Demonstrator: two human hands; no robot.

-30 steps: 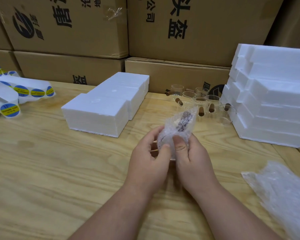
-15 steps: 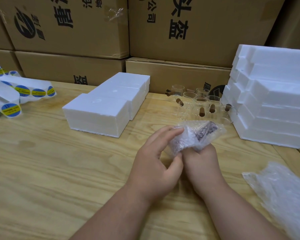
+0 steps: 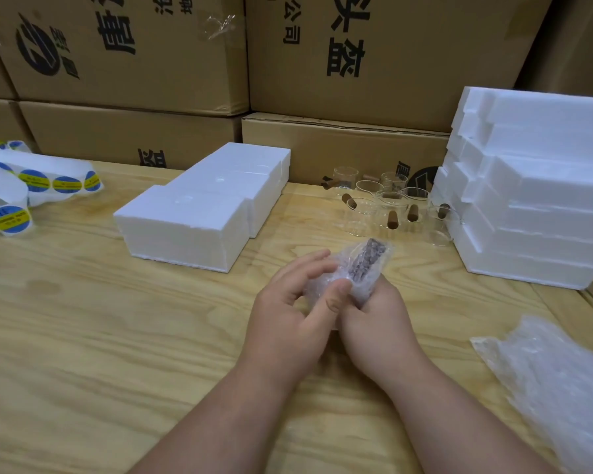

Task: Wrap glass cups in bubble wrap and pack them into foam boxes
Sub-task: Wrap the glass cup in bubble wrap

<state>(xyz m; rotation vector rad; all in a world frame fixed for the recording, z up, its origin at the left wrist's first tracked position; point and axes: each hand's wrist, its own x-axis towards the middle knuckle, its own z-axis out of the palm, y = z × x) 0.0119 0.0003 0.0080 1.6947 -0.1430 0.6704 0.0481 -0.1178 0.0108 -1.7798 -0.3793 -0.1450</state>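
While the left hand (image 3: 288,316) presses its thumb and loosely spread fingers (image 3: 308,265) against the clear bubble-wrapped glass cup with a brown handle (image 3: 356,271), the right hand (image 3: 377,323) curls round its underside. The bundle sits above the pale wooden table (image 3: 117,336), near centre. Bare glass cups (image 3: 391,206) stand farther off, between white foam boxes (image 3: 199,213) at left and the stack (image 3: 534,200) at right.

left: foam boxes (image 3: 202,213) | right: foam stack (image 3: 534,200) | between: glass cups (image 3: 391,206) | near-right: bubble wrap (image 3: 555,388)
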